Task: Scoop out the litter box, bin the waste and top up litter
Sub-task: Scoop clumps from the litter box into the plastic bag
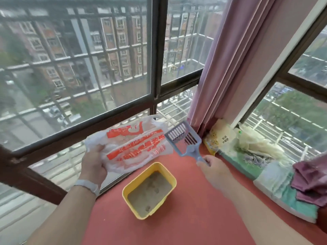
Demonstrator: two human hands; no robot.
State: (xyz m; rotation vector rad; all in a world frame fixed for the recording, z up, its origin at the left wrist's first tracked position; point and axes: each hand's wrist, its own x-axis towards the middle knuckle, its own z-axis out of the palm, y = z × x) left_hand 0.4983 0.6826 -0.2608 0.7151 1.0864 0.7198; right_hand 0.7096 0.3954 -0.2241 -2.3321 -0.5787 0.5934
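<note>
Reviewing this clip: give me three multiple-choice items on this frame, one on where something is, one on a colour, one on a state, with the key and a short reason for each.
1. Where is the litter box?
A. On the red surface by the window
B. Held in the left hand
C. On the green cloth

2. What colour is the scoop?
A. Yellow
B. Light blue
C. Red

3. What is the state of the scoop?
A. Lying in the litter
B. Heaped with litter
C. Held up above the box with nothing visible on its slots

Key:
1 A, the yellow box stands on the red surface below both hands.
2 B, the slotted scoop is light blue.
3 C, the right hand holds its handle in the air, while the left hand grips the plastic bag.
</note>
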